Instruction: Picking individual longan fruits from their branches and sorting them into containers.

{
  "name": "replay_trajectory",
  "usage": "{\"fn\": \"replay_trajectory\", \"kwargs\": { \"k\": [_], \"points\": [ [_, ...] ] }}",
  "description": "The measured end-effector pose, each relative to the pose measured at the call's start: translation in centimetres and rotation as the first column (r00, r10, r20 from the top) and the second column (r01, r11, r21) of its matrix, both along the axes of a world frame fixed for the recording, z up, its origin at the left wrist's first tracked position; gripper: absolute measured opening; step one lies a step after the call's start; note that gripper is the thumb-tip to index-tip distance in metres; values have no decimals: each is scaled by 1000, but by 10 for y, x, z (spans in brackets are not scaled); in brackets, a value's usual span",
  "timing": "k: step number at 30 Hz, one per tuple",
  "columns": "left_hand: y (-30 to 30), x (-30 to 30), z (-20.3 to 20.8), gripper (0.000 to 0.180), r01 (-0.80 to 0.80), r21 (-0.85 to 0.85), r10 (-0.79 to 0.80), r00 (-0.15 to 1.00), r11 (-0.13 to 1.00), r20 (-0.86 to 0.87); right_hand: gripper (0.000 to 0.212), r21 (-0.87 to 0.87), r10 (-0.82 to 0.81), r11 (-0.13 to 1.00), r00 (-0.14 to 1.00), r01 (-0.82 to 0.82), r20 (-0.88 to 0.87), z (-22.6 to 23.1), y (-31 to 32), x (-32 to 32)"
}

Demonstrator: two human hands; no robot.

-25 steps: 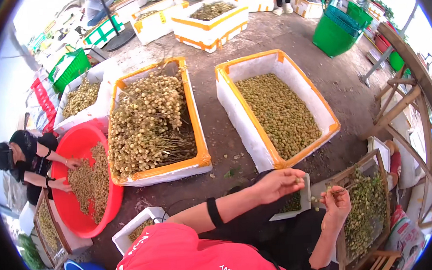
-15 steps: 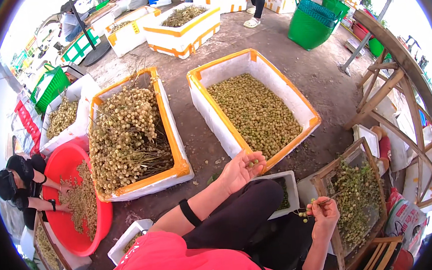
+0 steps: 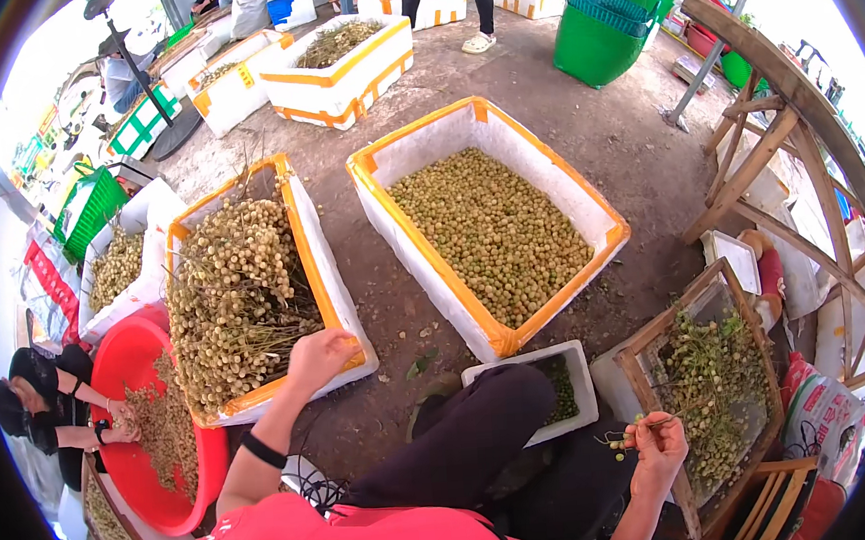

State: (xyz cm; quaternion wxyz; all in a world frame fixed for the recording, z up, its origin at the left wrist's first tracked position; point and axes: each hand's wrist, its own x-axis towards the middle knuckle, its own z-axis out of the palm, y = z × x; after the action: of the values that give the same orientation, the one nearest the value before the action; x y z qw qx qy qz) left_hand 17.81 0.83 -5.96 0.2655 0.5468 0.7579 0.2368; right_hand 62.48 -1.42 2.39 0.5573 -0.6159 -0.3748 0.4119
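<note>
My left hand [image 3: 322,362] is over the near right corner of a white foam box [image 3: 345,316] edged with orange tape. Its fingers are loosely stretched, and I see nothing in them. Heaped in that box are dry stalks with round tan fruits [image 3: 239,294]. At the lower right, my right hand [image 3: 658,452] pinches a thin sprig [image 3: 617,443] bearing a few small round greenish fruits. Ahead of my knees stands a second orange-edged foam box [image 3: 503,340], holding many loose round fruits [image 3: 495,225].
Beside my right hand, a wood-framed mesh screen [image 3: 651,375] carries greenish sprigs. A small white foam tray [image 3: 586,390] with green fruits sits by my knee. At left, another person's hands work in a red basin [image 3: 148,501]. Green baskets [image 3: 593,53] stand farther back.
My left hand has moved left, from the near edge of the loose-fruit box to the corner of the stalk box. My right hand still holds the sprig. The view has shifted slightly.
</note>
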Motion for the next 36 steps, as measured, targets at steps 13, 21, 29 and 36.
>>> {"fn": "replay_trajectory", "kwargs": {
  "k": [13,21,29,36],
  "points": [
    [-109,-93,-60,49,79,-205,-202,687,976,-698,12,-3,107,994,994,-107,-29,-1,5,-7],
    [-79,-77,-60,51,-96,-464,-257,725,881,-639,11,-41,55,998,998,-55,-5,-2,-10,22],
    [-60,-67,-64,42,-82,-635,-415,691,768,-591,10,-190,109,977,992,-97,58,14,-16,77],
    [-42,-19,-41,37,-62,-621,-389,730,781,-562,21,-329,249,925,956,-187,155,1,-3,100]
  ]
}}
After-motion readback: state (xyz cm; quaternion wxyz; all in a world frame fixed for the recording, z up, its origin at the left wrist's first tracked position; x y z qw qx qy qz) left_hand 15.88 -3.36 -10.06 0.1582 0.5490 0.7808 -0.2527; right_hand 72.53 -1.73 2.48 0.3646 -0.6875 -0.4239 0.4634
